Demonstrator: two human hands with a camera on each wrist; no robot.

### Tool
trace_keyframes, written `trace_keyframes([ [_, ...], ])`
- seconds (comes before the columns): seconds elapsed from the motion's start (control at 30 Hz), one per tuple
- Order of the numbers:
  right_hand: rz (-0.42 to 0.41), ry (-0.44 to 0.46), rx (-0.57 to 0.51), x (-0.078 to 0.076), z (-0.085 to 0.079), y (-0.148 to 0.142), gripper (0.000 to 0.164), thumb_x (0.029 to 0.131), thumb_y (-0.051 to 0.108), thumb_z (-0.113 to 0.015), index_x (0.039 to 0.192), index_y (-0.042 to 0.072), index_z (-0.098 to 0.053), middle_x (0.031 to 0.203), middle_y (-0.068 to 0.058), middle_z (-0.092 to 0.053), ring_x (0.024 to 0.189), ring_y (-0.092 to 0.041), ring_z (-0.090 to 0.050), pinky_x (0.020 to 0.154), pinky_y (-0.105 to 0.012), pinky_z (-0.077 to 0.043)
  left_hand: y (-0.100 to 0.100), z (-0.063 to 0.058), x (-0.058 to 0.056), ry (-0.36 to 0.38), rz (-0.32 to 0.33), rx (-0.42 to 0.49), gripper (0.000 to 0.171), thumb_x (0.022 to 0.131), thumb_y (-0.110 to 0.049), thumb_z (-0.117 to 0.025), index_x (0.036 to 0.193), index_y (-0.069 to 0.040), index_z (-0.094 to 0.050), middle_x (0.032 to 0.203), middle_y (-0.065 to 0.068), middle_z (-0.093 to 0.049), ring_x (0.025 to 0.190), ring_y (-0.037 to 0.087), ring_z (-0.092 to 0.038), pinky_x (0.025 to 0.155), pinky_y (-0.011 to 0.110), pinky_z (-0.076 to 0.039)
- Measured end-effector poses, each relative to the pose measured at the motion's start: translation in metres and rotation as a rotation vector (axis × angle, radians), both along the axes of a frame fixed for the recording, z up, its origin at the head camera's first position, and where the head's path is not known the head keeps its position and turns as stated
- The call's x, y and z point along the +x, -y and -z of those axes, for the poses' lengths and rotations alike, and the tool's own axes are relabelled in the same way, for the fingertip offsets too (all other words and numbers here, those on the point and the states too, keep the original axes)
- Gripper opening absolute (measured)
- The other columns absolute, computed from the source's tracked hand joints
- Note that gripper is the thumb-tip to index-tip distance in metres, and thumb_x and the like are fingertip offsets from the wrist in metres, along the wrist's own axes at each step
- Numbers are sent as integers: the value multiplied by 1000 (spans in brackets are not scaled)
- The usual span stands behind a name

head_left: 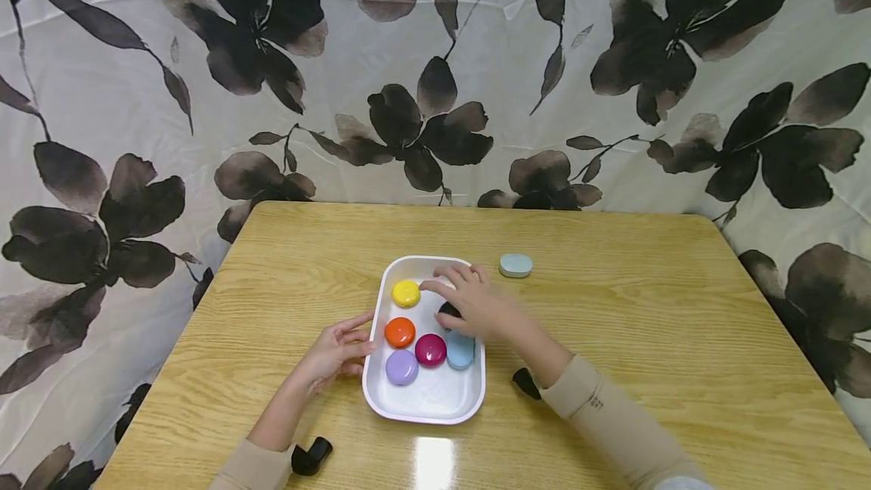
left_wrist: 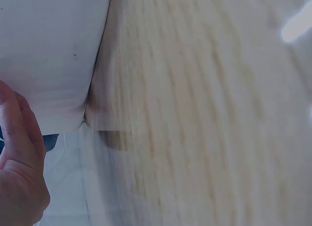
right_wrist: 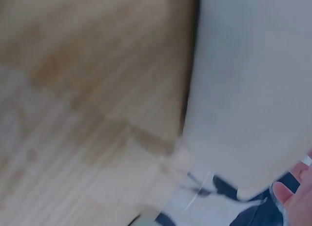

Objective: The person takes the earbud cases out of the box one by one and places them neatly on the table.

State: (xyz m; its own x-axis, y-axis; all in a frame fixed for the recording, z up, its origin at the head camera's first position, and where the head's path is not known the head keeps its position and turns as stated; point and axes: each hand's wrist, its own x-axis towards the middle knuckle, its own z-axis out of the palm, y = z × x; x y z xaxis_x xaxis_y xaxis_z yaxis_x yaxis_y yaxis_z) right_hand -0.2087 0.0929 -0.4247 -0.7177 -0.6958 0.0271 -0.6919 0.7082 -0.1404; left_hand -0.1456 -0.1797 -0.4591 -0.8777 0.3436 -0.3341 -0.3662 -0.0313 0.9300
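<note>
A white rectangular tray (head_left: 422, 404) holds several smooth rounded pieces: a yellow one (head_left: 406, 293), an orange one (head_left: 399, 332), a lilac one (head_left: 402, 367), a magenta one (head_left: 431, 351) and a light blue oval one (head_left: 460, 350). My left hand (head_left: 340, 350) touches the tray's left wall with extended fingers; the left wrist view has its fingers (left_wrist: 17, 123) against the white side. Over the tray's upper right, my right hand (head_left: 472, 301) is spread above a black piece (head_left: 450, 310), partly hidden between thumb and fingers. Only a bit of that hand shows in the right wrist view.
A pale blue-green oval piece (head_left: 516, 265) lies on the wooden table (head_left: 646, 308), beyond the tray's upper right corner. Black wrist-worn devices (head_left: 311, 457) sit by both sleeves. A floral cloth (head_left: 422, 36) hangs behind the table's far edge.
</note>
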Motion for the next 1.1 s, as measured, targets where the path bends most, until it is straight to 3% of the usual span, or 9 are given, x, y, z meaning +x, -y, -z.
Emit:
trace_keyframes([
  [0.2,-147,2,153,16,6,9,48,88,47,-50,133,33,-40,134,-3,-38,123,-25,-33,101,-49,-29,0,0,0,5,-2,-4,65,84,0,-61,141,3,-29,98,9,-58,79,17,-62,57,24,-56],
  [0.4,-214,8,196,27,11,12,49,84,50,-55,130,34,-45,128,1,-42,117,-20,-36,99,-43,-29,-1,1,0,2,2,-1,64,85,1,-60,141,2,-29,98,9,-59,79,18,-62,57,24,-56],
  [0.77,-233,-69,296,34,22,21,52,80,48,-58,129,37,-44,120,5,-48,113,-17,-39,99,-38,-30,-1,3,1,5,-9,1,65,84,2,-60,141,1,-29,96,8,-59,75,16,-62,55,23,-56],
  [1.1,-257,-147,309,36,26,23,47,82,46,-58,127,36,-46,114,6,-50,108,-16,-42,94,-35,-32,-2,3,2,6,-12,3,64,84,2,-60,141,1,-29,95,6,-59,75,16,-62,55,22,-56],
])
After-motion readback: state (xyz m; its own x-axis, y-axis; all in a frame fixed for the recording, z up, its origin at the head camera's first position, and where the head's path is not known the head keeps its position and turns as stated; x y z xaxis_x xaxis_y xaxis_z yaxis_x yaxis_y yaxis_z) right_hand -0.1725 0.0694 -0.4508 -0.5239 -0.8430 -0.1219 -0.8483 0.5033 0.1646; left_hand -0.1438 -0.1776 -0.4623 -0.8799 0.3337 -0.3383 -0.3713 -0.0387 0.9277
